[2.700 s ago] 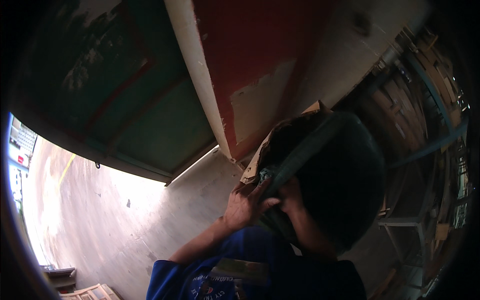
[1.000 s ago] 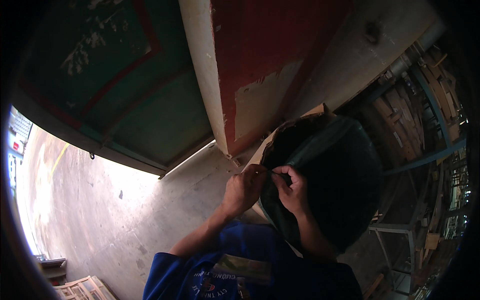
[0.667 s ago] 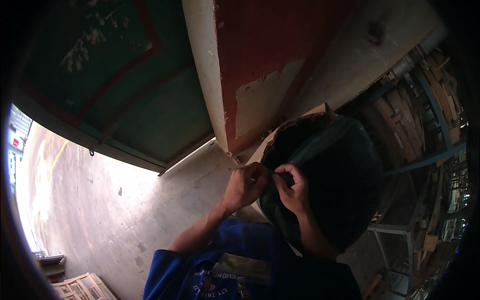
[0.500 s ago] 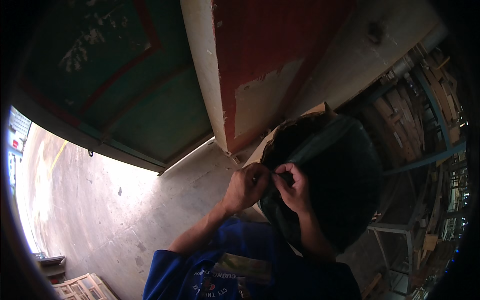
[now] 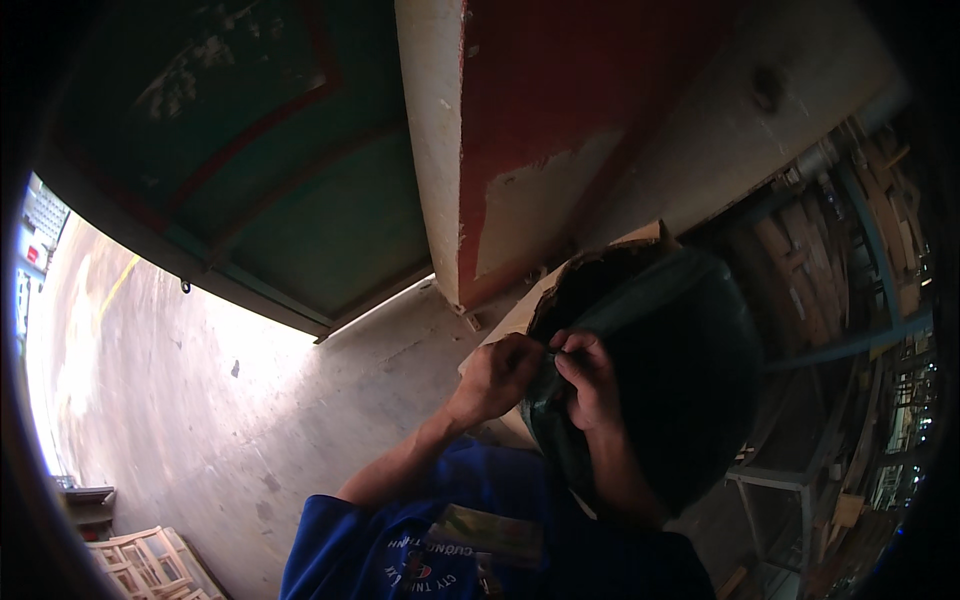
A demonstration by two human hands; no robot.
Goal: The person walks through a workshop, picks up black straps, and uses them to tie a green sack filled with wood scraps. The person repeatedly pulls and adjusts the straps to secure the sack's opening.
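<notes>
A large dark plastic bag (image 5: 690,370) spreads over a cardboard box (image 5: 640,235), whose torn brown edge shows along the far and left sides. At the near left part of the rim, my left hand (image 5: 498,378) is closed, its fingers pinching the bag's edge. My right hand (image 5: 590,380) is right beside it, thumb and fingers pressed together on the same edge. The two sets of fingertips almost meet. Deep shadow hides the inside of the box.
A green metal door (image 5: 300,190) with red lines stands ahead left, next to a red and cream pillar (image 5: 530,210). Racks of wood pieces (image 5: 800,250) and a grey metal frame (image 5: 770,480) lie to the right. Wooden frames (image 5: 150,565) are stacked at the lower left on the concrete floor (image 5: 300,430).
My right hand has turned slightly, its fingers curling more tightly at the bag's edge. Both hands stay at the rim. The view has shifted a little.
</notes>
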